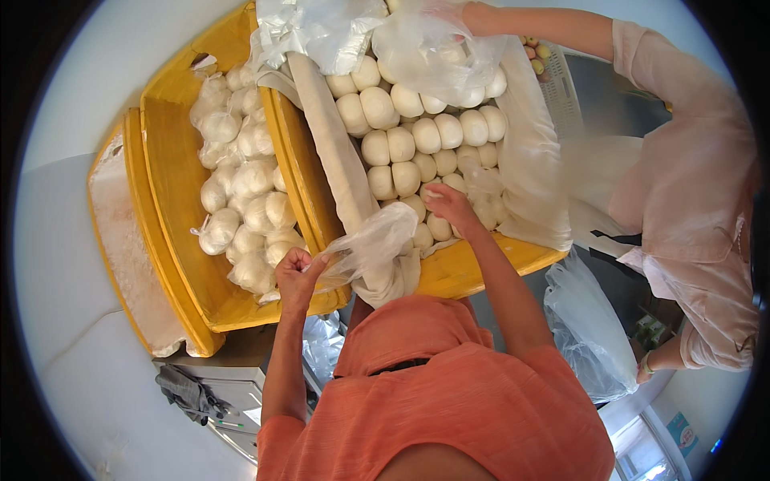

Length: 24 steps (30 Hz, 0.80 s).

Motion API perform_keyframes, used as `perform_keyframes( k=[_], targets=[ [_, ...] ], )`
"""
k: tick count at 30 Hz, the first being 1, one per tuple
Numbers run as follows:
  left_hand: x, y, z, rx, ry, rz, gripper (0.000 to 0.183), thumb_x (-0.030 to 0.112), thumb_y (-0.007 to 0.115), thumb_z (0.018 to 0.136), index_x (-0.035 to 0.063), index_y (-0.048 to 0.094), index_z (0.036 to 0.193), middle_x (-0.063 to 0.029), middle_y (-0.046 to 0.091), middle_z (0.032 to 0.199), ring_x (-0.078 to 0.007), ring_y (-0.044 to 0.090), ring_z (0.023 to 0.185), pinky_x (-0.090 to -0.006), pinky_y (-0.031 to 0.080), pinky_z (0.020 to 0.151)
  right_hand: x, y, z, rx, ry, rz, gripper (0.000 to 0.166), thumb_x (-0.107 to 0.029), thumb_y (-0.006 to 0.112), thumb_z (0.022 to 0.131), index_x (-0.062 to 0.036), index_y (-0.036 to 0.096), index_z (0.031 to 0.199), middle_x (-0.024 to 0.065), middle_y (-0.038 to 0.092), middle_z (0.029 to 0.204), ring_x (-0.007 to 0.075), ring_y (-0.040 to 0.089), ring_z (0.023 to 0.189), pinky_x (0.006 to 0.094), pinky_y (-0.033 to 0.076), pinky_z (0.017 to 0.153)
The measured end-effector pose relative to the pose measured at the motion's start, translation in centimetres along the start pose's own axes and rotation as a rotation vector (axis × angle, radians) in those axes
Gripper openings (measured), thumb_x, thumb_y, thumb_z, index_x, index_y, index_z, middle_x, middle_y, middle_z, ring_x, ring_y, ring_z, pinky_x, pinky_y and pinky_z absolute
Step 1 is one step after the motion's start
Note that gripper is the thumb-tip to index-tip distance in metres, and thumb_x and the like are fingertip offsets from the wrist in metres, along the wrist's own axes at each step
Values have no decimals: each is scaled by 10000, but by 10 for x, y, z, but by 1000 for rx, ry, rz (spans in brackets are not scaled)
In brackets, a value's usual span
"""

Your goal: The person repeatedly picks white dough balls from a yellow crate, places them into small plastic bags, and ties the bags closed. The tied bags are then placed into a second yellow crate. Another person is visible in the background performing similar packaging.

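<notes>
Pinched in my left hand (298, 279) is the rim of a clear plastic bag (385, 234), which spreads rightward over the cloth-covered edge of a box and looks slack. My right hand (452, 209) is over the near rows of white steamed buns (427, 135), fingers partly curled among them; whether it grips a bun cannot be made out. The buns are stacked in rows inside a yellow box (499, 258) lined with pale cloth (337, 138). Just right of my right hand, a crumpled clear bag (484, 180) lies on some buns.
To the left, a second yellow box (174, 180) holds several bagged buns (255, 174). Another person's arm (547, 27) reaches in from the right with a plastic bag (442, 54) over the far buns. Their other hand (646, 370) is by a large clear bag (586, 337).
</notes>
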<state>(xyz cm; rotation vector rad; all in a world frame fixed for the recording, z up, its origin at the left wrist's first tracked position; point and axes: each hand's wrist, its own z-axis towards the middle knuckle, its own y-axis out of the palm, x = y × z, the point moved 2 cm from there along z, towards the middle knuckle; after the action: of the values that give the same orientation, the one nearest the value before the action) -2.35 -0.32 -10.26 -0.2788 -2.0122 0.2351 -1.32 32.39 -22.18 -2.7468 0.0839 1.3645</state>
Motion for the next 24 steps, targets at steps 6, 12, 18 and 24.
perform_keyframes(
  k=[6, 12, 18, 24],
  targets=[
    [-8, -2, -20, 81, -101, -101, 332, 85, 757, 738, 113, 441, 640, 94, 384, 601, -2, 296, 536, -170, 245, 479, 28, 101, 64, 391, -313, -724, 696, -411, 759, 663, -145, 510, 1256, 272, 186, 1389, 452, 268, 1232, 494, 298, 1015],
    [-19, -4, -26, 115, -119, -179, 339, 56, 761, 725, 118, 436, 649, 89, 390, 601, -6, 301, 538, -167, 250, 484, 30, 77, 88, 186, -279, -580, 646, -298, 830, 572, -185, 588, 1160, 209, 229, 1341, 422, 283, 1196, 456, 351, 1002],
    [12, -6, -20, 38, -111, -172, 346, 44, 765, 715, 123, 435, 643, 91, 393, 603, -9, 304, 540, -165, 256, 485, 10, 27, 123, -145, -168, -640, 623, -343, 862, 505, -140, 644, 1052, 146, 414, 1158, 310, 402, 1156, 381, 380, 986],
    [10, -9, -12, -7, -111, -136, 357, 40, 767, 710, 122, 426, 640, 92, 391, 598, -6, 306, 537, -165, 259, 481, -23, 2, 133, -378, -9, -569, 598, -342, 856, 515, -117, 648, 1028, 148, 438, 1162, 299, 428, 1133, 374, 397, 957]
  ],
)
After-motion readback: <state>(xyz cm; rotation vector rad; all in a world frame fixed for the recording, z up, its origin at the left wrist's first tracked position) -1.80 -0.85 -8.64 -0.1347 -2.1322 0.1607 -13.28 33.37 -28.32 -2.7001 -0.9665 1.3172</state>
